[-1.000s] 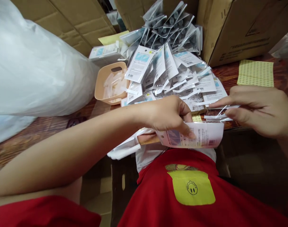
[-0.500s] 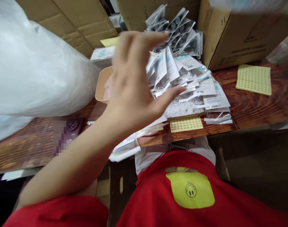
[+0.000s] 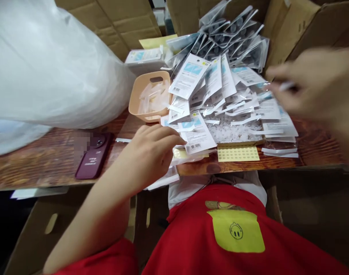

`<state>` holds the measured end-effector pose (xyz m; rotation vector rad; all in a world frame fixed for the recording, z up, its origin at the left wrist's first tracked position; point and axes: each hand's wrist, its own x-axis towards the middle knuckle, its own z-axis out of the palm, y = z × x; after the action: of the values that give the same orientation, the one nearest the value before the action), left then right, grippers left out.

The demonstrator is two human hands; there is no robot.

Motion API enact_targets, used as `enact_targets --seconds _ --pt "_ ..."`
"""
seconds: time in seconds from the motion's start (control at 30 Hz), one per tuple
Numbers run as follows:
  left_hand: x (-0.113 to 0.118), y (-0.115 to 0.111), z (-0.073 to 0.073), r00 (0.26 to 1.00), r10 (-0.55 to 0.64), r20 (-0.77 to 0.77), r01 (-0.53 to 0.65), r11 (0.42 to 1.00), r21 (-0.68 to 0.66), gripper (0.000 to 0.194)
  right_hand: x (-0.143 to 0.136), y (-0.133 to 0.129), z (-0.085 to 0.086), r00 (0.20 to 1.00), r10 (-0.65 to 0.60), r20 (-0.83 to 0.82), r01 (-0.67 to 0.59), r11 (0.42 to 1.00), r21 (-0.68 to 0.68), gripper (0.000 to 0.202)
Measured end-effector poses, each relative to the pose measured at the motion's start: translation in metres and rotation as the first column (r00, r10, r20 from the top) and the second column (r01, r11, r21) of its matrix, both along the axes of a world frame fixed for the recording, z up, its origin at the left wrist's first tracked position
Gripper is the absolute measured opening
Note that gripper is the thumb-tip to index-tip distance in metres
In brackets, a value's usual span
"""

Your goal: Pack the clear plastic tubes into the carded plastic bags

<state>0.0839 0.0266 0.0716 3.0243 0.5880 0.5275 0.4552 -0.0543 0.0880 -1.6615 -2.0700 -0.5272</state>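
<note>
My left hand point(image 3: 151, 152) is closed at the left edge of a white printed packet point(image 3: 197, 133) with a clear lower part. Its fingertips touch that edge; the thumb is hidden. My right hand point(image 3: 303, 84), smeared by motion, is raised at the right with its fingers bent together. A small whitish bit shows at its fingertips, too blurred to name. Between the hands lies a heap of similar printed packets point(image 3: 214, 82) over a shallow box of small white pieces point(image 3: 231, 131). A peach-coloured basket point(image 3: 134, 109) holding small translucent pieces stands beyond my left hand.
A yellow sticker sheet point(image 3: 238, 153) lies at the table's front edge. Clear bags of dark-tipped tubes point(image 3: 231, 32) are piled at the back. A large white bag point(image 3: 62, 76) fills the left, near a purple phone point(image 3: 91, 162). Cardboard boxes point(image 3: 294, 26) stand behind.
My left hand has come down from above the heap to the packet at the front, its fingers closing. My right hand has come into view at the right. The camera view has shifted somewhat.
</note>
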Motion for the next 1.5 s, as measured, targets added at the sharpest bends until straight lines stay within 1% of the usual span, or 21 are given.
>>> enact_targets --seconds 0.07,0.1,0.2,0.27,0.37,0.43,0.47,0.5,0.57,0.63,0.67,0.73,0.83,0.9,1.0,1.07,1.17,1.23,1.33,1.43,1.5 --pt "-0.006 -0.009 -0.01 1.0 0.023 -0.007 -0.023 0.999 -0.033 0.028 -0.025 -0.006 -0.023 0.958 0.143 0.247 -0.182 0.973 0.144 0.024" --pt "-0.007 -0.014 -0.015 0.998 0.061 0.01 -0.06 0.996 -0.073 0.025 -0.039 -0.011 -0.035 0.939 0.204 0.278 -0.256 0.953 0.165 0.021" --pt "-0.006 -0.033 -0.03 0.964 0.242 0.113 -0.201 0.935 -0.292 0.014 -0.079 -0.027 -0.063 0.938 0.3 0.174 -0.324 0.938 0.127 0.02" --pt "-0.001 -0.044 -0.039 0.898 0.403 0.176 -0.284 0.837 -0.468 0.013 -0.1 -0.035 -0.07 0.942 0.323 0.089 -0.332 0.936 0.114 0.02" --pt "0.007 -0.054 -0.049 0.789 0.583 0.196 -0.338 0.678 -0.653 0.026 -0.119 -0.039 -0.073 0.963 0.271 -0.017 -0.267 0.957 0.116 0.019" --pt "0.012 -0.056 -0.053 0.759 0.628 0.172 -0.355 0.621 -0.699 0.032 -0.124 -0.037 -0.073 0.978 0.135 -0.161 -0.128 0.99 0.054 0.021" --pt "0.013 -0.057 -0.054 0.752 0.64 0.158 -0.369 0.607 -0.704 0.035 -0.125 -0.034 -0.073 0.964 0.041 -0.263 -0.051 0.998 -0.034 0.023" --pt "0.015 -0.058 -0.055 0.744 0.652 0.147 -0.385 0.597 -0.704 0.038 -0.125 -0.031 -0.073 0.928 -0.067 -0.366 0.007 0.987 -0.161 0.026" --pt "0.016 -0.058 -0.055 0.732 0.668 0.136 -0.402 0.584 -0.705 0.041 -0.124 -0.022 -0.071 0.816 -0.286 -0.503 0.026 0.886 -0.462 0.03" --pt "0.018 -0.059 -0.055 0.725 0.672 0.152 -0.397 0.587 -0.706 0.037 -0.122 -0.014 -0.069 0.696 -0.448 -0.562 -0.05 0.75 -0.659 0.034" --pt "0.019 -0.059 -0.054 0.714 0.679 0.171 -0.392 0.59 -0.706 0.034 -0.122 -0.01 -0.069 0.624 -0.491 -0.607 -0.109 0.715 -0.691 0.035" --pt "0.02 -0.06 -0.053 0.68 0.7 0.219 -0.375 0.589 -0.716 0.031 -0.122 -0.006 -0.068 0.435 -0.509 -0.743 -0.256 0.721 -0.644 0.043" --pt "0.022 -0.064 -0.05 0.646 0.719 0.255 -0.3 0.547 -0.782 0.029 -0.122 -0.012 -0.071 0.133 -0.461 -0.877 -0.443 0.764 -0.469 0.061" --pt "0.024 -0.067 -0.048 0.638 0.716 0.283 -0.216 0.519 -0.827 0.027 -0.121 -0.024 -0.073 0.019 -0.47 -0.883 -0.49 0.765 -0.417 0.066" --pt "0.03 -0.076 -0.045 0.627 0.704 0.333 -0.062 0.471 -0.88 0.028 -0.115 -0.05 -0.075 -0.054 -0.464 -0.884 -0.468 0.794 -0.388 0.06" --pt "0.037 -0.082 -0.044 0.643 0.681 0.352 0.086 0.392 -0.916 0.029 -0.109 -0.07 -0.076 -0.059 -0.43 -0.901 -0.42 0.829 -0.368 0.054" --pt "0.053 -0.092 -0.045 0.665 0.657 0.356 0.32 0.18 -0.93 0.031 -0.101 -0.094 -0.077 -0.043 -0.381 -0.924 -0.317 0.882 -0.349 0.045" --pt "0.065 -0.096 -0.049 0.671 0.657 0.343 0.426 0.036 -0.904 0.037 -0.095 -0.106 -0.08 -0.035 -0.364 -0.931 -0.257 0.903 -0.343 0.043" --pt "0.083 -0.095 -0.062 0.699 0.653 0.291 0.479 -0.126 -0.869 0.054 -0.088 -0.114 -0.09 -0.053 -0.382 -0.923 -0.163 0.915 -0.369 0.048" --pt "0.097 -0.089 -0.079 0.737 0.649 0.186 0.456 -0.275 -0.846 0.072 -0.082 -0.115 -0.102 -0.09 -0.442 -0.892 -0.089 0.896 -0.435 0.058" --pt "0.103 -0.086 -0.088 0.754 0.646 0.121 0.442 -0.363 -0.82 0.074 -0.08 -0.114 -0.109 -0.105 -0.471 -0.876 -0.095 0.882 -0.462 0.062"
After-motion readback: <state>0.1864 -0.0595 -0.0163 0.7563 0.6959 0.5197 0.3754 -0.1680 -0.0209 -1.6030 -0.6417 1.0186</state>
